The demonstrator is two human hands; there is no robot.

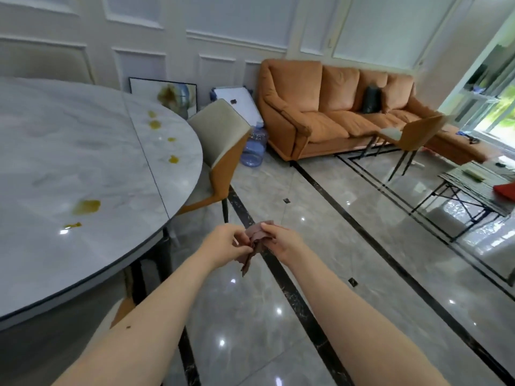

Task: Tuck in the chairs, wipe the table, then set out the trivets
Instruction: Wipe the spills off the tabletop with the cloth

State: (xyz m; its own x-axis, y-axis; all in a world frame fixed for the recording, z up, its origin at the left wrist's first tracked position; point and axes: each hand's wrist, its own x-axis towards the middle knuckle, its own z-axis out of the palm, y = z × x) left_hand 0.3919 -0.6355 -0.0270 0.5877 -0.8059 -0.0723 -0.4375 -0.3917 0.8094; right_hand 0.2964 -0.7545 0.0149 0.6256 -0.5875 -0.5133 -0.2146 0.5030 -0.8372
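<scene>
Two hands meet over the floor, both grasping one small brownish cloth. The left hand pinches its near edge with curled fingers; the right hand holds the far side, thumb on top. The cloth is crumpled between them, with a loose corner hanging down below the grip.

Left of the grip lies the round marble surface, its edge near the left forearm. Several yellow stains dot it in a loose line running away from the grip towards the far rim. Beyond the grip and to its left, a chair with a pale seat and orange shell sits pushed in at the surface's far edge. A second chair stands well apart, far ahead and to the right, in front of the orange sofa. A blue water jug stands on the floor between the tucked chair and the sofa.
</scene>
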